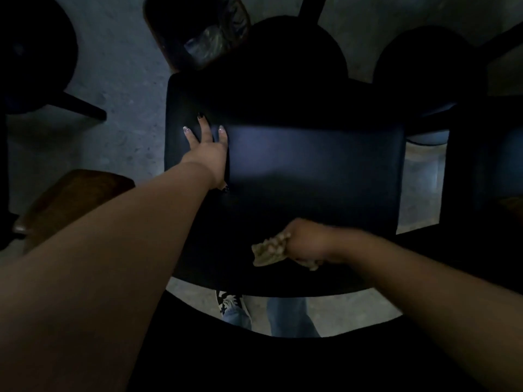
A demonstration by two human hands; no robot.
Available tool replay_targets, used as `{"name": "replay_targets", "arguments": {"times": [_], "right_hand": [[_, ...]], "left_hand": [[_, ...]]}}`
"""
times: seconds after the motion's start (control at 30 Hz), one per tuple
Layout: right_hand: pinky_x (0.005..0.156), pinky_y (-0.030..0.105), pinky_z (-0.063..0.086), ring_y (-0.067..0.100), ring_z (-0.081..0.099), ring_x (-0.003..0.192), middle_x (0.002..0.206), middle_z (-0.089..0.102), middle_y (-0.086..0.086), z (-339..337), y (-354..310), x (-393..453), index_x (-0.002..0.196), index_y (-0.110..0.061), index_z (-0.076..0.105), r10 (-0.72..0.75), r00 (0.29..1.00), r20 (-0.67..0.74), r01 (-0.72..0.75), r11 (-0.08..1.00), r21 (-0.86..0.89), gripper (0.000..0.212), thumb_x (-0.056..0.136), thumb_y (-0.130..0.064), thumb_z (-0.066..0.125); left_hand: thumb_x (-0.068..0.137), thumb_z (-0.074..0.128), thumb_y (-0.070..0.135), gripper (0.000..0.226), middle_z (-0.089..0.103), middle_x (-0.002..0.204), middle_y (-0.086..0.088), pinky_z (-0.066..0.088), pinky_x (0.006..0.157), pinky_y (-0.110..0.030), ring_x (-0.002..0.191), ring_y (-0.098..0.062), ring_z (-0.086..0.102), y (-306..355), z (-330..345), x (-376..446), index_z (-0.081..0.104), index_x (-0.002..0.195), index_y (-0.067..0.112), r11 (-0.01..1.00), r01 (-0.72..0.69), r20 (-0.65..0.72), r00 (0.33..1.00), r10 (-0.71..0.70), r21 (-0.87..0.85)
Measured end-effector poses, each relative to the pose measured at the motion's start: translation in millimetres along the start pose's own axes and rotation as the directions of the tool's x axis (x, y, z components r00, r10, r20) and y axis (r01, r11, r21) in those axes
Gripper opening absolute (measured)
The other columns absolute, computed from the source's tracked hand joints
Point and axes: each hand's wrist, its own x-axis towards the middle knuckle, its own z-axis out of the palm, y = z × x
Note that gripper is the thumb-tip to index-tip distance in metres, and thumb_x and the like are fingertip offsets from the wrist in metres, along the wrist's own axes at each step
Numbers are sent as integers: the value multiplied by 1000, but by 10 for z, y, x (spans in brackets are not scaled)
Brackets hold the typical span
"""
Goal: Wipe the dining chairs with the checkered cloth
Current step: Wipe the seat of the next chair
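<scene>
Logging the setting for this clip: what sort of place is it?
Probably a dim dining area or eatery. Several dark upholstered chairs crowd a bare concrete floor, a lined bin stands behind them, and a wooden table edge shows at left.

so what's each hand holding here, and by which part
The right hand grips the bunched cloth around its middle. The left hand holds nothing, resting flat on the chair.

Dim room; grey speckled floor [124,80]; lined bin [203,38]; brown wooden seat [70,199].
</scene>
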Motion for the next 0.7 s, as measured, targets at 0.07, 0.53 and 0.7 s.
{"name": "replay_targets", "arguments": {"times": [0.07, 0.53, 0.7], "right_hand": [[39, 13, 36, 9, 49, 38, 57, 65, 5, -424, -82, -6, 87, -2, 73, -1, 1000, 23, -1, 997, 72, 38, 76, 11, 39], [118, 42, 4, 31, 1, 147, 160, 1, 13, -1662, -206, 1106, 152, -8, 3, -272, 694, -666, -192, 823, -535, 63, 96, -2, 33], [119, 39, 4, 29, 0, 147, 160, 3, 13, -1224, -60, 899, 152, -7, 4, -314, 703, -638, -132, 824, -551, 60, 97, 1, 28]], "left_hand": [[72, 84, 31, 128, -31, 152, -26, 28, 110, -61, 138, -58, -13, -5, 7, 11, -14, 152, 13, 1000, 2, 2, 1000, -2, -9], [70, 84, 32, 129, -34, 151, -24, 34, 105, -59, 140, -55, -14, -14, 67, 52, -13, 153, 16, 1000, 21, -11, 1000, -21, 2], [72, 84, 29, 127, -34, 151, -23, 36, 106, -59, 140, -54, -15, 9, 59, 40, -14, 153, 17, 999, 36, -9, 999, -36, 21]]}}
